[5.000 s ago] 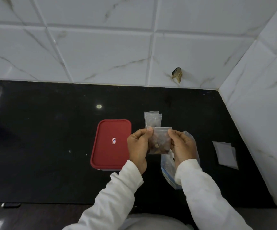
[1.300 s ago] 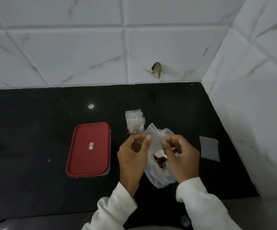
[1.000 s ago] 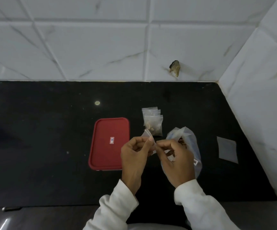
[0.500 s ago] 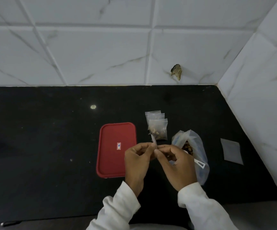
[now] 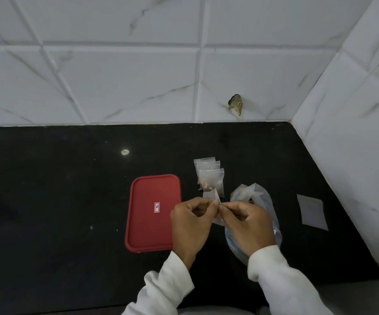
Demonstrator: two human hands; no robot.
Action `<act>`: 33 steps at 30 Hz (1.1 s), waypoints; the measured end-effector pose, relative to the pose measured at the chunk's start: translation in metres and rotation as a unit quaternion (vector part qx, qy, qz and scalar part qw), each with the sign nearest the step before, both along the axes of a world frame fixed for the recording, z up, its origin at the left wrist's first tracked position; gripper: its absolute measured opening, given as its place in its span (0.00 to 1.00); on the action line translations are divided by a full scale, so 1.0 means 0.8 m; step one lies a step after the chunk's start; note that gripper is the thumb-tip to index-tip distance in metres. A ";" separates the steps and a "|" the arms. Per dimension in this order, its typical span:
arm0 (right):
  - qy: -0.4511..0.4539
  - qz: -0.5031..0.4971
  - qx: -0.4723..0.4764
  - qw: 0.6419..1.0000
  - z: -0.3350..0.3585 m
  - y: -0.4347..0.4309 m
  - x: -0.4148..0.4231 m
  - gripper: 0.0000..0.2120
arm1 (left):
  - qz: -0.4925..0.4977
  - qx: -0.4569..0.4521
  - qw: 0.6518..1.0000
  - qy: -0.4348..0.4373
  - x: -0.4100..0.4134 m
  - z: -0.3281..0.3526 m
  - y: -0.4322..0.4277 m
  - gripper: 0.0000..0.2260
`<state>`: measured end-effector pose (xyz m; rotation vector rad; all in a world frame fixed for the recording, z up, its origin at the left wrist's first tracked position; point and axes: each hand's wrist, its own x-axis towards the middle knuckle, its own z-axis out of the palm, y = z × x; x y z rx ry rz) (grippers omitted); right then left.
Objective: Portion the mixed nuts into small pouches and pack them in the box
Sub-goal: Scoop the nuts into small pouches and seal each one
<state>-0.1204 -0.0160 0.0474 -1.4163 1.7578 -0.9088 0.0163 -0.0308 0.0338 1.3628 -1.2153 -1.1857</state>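
Observation:
My left hand (image 5: 192, 226) and my right hand (image 5: 247, 226) both pinch the top edge of a small clear empty pouch (image 5: 213, 196), held above the black counter. Just behind it lies a stack of filled small pouches (image 5: 210, 176) with nuts showing in the front one. The large clear bag of mixed nuts (image 5: 257, 201) lies under and beyond my right hand, mostly hidden by it. The box with its red lid (image 5: 152, 212) shut sits to the left of my left hand.
A flat stack of spare empty pouches (image 5: 312, 211) lies on the black counter (image 5: 59, 201) at the right, close to the white tiled side wall (image 5: 354, 144). The tiled back wall has a chipped hole (image 5: 235, 104).
A filled pouch held five seconds ago now lies on the stack. Both hands have since taken up an empty pouch and pinch its top edge closer together.

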 end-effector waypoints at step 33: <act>0.103 -0.003 0.041 0.994 0.071 -0.031 -0.075 0.08 | -0.005 -0.037 0.989 -0.140 -0.034 0.009 -0.024 0.06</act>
